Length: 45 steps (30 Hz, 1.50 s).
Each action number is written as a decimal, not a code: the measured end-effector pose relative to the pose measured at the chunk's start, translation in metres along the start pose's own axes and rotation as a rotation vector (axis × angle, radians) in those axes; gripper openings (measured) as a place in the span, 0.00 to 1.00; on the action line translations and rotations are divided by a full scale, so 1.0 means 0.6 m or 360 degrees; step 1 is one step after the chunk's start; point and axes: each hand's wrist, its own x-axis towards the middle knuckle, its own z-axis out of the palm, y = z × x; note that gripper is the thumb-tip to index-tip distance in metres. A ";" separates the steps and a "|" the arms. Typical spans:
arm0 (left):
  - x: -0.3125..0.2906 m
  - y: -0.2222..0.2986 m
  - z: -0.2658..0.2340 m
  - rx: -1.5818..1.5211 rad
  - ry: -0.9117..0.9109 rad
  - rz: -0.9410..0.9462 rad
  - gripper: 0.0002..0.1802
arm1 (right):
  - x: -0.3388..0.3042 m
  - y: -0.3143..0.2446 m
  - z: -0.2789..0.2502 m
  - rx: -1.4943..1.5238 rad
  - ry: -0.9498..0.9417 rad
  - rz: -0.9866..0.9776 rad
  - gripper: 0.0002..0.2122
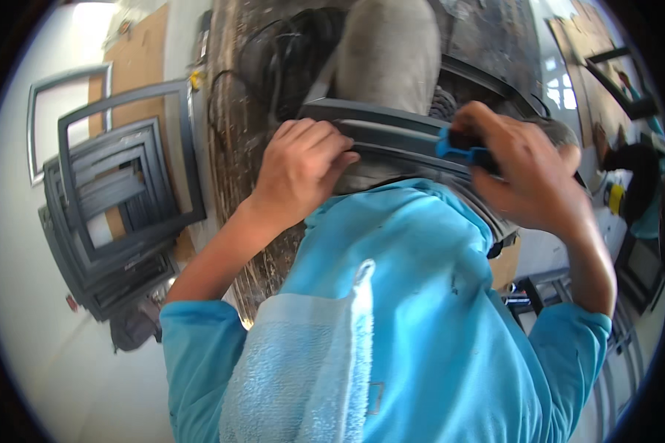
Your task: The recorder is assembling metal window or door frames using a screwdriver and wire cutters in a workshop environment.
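A dark grey rectangular frame (391, 136) lies across my lap, over grey trousers. My left hand (303, 166) is closed around its left end, the thumb along the near edge. Against the right part of the frame, my right hand (528, 166) grips a small blue and black hand tool (454, 149). Its blue part touches or sits just above the bar. My fingers cover the rest of the tool, so its exact kind is hidden. Both my right hand and the tool are slightly blurred.
Several dark grey frames (129, 177) lean in a stack at the left. Beneath me is a worn wooden surface (236, 44) with a black cable and a dark bag-like thing. Another person (635, 177) is at the far right, near more frames (619, 81). A light blue towel (303, 354) hangs on my shirt.
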 end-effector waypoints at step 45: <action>0.107 0.119 0.093 -0.0288 -0.0428 0.0095 0.07 | -0.117 0.067 0.113 -0.0040 0.0517 0.0438 0.08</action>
